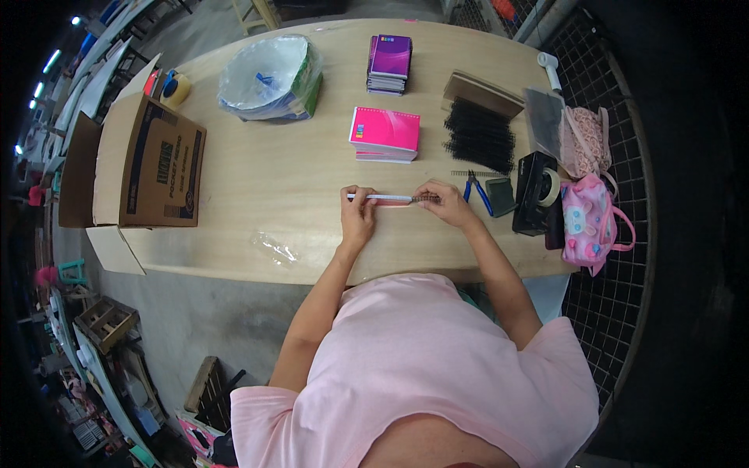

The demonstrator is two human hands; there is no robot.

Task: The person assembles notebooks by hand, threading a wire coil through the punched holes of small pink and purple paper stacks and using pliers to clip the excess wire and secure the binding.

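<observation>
A thin pink notebook [388, 200] stands on edge on the wooden table [273, 179], held between both hands. My left hand [356, 212] grips its left end. My right hand [442, 200] pinches its right end, where a black spiral coil [426, 199] sits against the edge. A stack of pink notebooks [385, 133] lies just beyond the hands, and a purple stack [389, 64] lies farther back.
Black spiral coils [480, 135] are piled at the right, beside blue pliers [477, 191], a black tape dispenser [535, 191] and pink bags [591, 220]. An open cardboard box [152, 165] lies at the left, a plastic-wrapped bundle [269, 78] behind it, a clear wrapper [275, 248] near the front edge.
</observation>
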